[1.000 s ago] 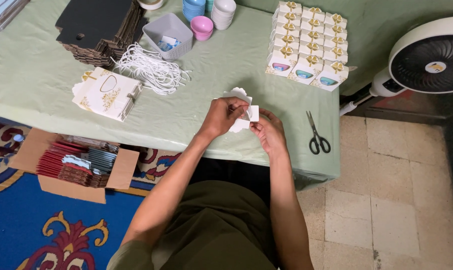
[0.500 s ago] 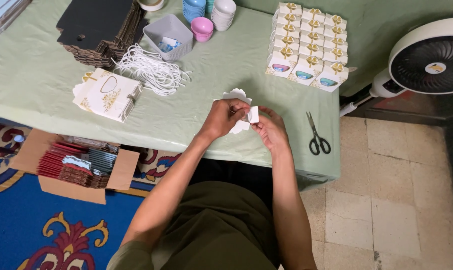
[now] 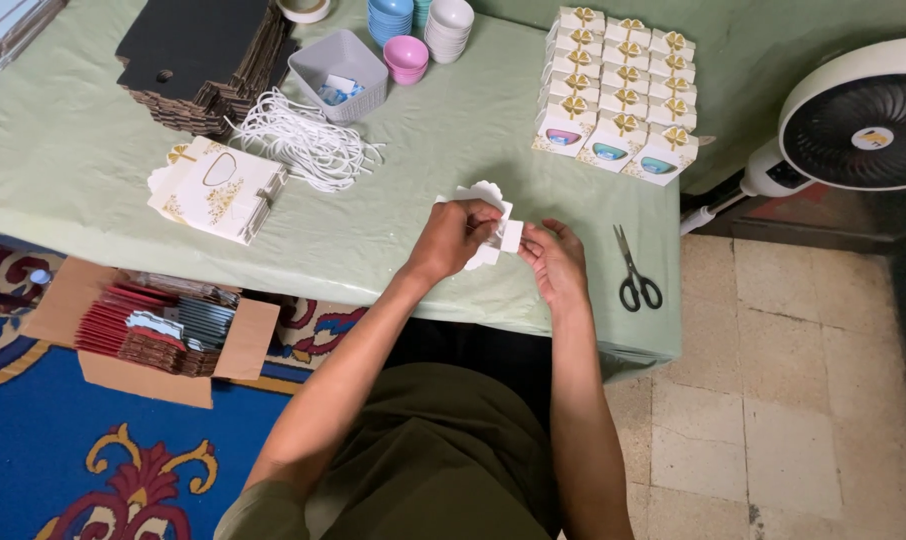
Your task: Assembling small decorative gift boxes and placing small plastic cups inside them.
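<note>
Near the desk's front edge, the left hand [image 3: 451, 236] curls over a small white scalloped card box [image 3: 489, 225], fingers pinching its top; the right hand [image 3: 555, 262], palm turned inward, pinches the box's side flap. The desk [image 3: 63, 160] wears a pale green cloth. Black-handled scissors [image 3: 634, 272] lie by the right edge, finished bow-topped boxes [image 3: 618, 85] behind them. Tiled floor lies alongside.
</note>
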